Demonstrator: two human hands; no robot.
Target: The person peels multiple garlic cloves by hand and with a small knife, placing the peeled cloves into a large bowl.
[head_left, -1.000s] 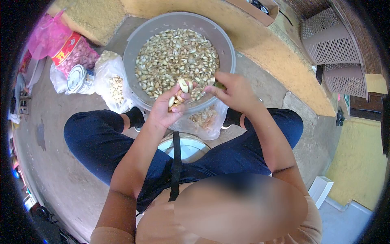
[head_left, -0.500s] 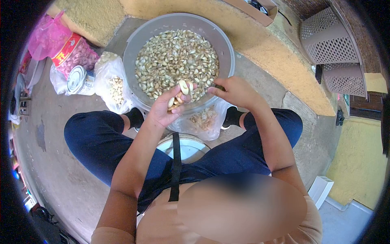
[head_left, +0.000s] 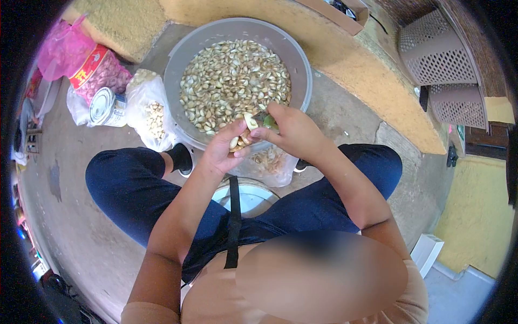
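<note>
A large grey tub holds a mass of garlic cloves. Over its near rim, my left hand is closed around several cloves, with a pale clove raised at its fingertips. My right hand meets that clove from the right, its fingers closed on a small green-handled tool whose tip is hidden. Below the hands lies a clear plastic bag with peelings in it. Left of the tub, another plastic bag contains pale cloves.
A can and a pink net sack stand at the left. My bent legs flank a round white lid or container. Beyond the tub runs a low yellow ledge, with perforated grey crates at the upper right.
My right hand has moved left, bringing the green tool against the clove. My left hand has turned slightly, and the clove at its fingertips now sits lower.
</note>
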